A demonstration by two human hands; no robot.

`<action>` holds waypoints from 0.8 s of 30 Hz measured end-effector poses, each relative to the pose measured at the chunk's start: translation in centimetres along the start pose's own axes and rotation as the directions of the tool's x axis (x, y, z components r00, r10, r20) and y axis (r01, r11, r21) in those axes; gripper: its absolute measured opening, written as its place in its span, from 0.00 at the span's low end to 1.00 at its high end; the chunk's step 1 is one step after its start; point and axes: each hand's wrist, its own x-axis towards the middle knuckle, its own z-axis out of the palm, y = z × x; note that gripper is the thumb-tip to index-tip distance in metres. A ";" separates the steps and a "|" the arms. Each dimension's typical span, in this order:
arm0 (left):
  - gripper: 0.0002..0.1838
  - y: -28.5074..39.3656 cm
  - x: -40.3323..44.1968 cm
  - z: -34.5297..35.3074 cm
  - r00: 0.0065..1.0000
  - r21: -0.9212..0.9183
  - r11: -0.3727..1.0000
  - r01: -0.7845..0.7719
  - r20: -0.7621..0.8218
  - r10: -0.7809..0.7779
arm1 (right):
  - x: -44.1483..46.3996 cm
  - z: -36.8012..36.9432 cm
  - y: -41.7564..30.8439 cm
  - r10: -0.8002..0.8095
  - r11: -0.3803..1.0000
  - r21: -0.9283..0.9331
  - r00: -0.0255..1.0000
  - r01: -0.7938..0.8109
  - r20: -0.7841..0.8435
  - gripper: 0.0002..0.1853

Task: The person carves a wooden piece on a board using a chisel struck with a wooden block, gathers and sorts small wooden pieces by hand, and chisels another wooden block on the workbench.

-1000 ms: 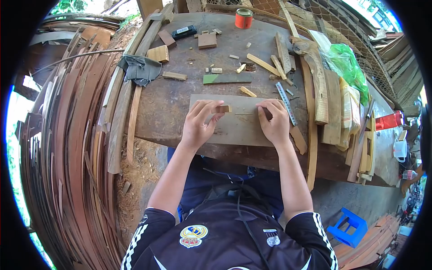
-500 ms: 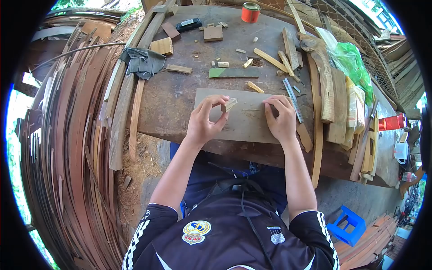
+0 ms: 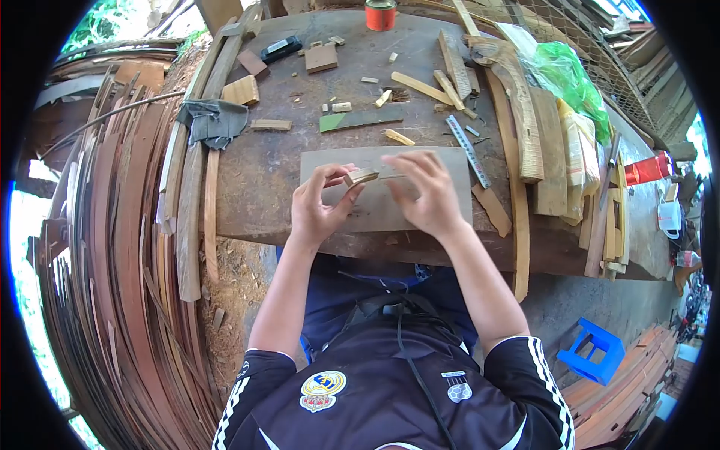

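My left hand (image 3: 319, 210) pinches a small wooden block (image 3: 361, 177) between thumb and fingers, just above a flat grey-brown board (image 3: 375, 217). Close by on the right, my right hand (image 3: 431, 195) hovers over the same board, its fingers apart and slightly blurred, with nothing visible in them. A thin sliver (image 3: 391, 177) shows between the two hands, apparently lying on the board. Beyond the board are a short pale wood piece (image 3: 399, 137) and a dark strip with a green end (image 3: 364, 118). A steel ruler (image 3: 468, 151) lies to the right.
Wood offcuts, a black object (image 3: 280, 48) and a red tin (image 3: 380, 15) are on the far table. Long planks (image 3: 517, 120) and a green plastic bag (image 3: 570, 82) line the right side. Stacked boards (image 3: 112, 225) stand left; a blue plastic stool (image 3: 592, 351) is lower right.
My right hand has come left toward the block and its fingers have spread from a near-pinch. The block in my left hand has turned. The whole view has shifted a little.
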 end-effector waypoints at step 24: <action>0.18 0.7 0.2 -0.1 0.989 0.122 0.982 -0.143 0.059 0.137 | -1.4 0.7 0.5 0.075 0.997 -0.031 0.988 -0.071 0.137 0.06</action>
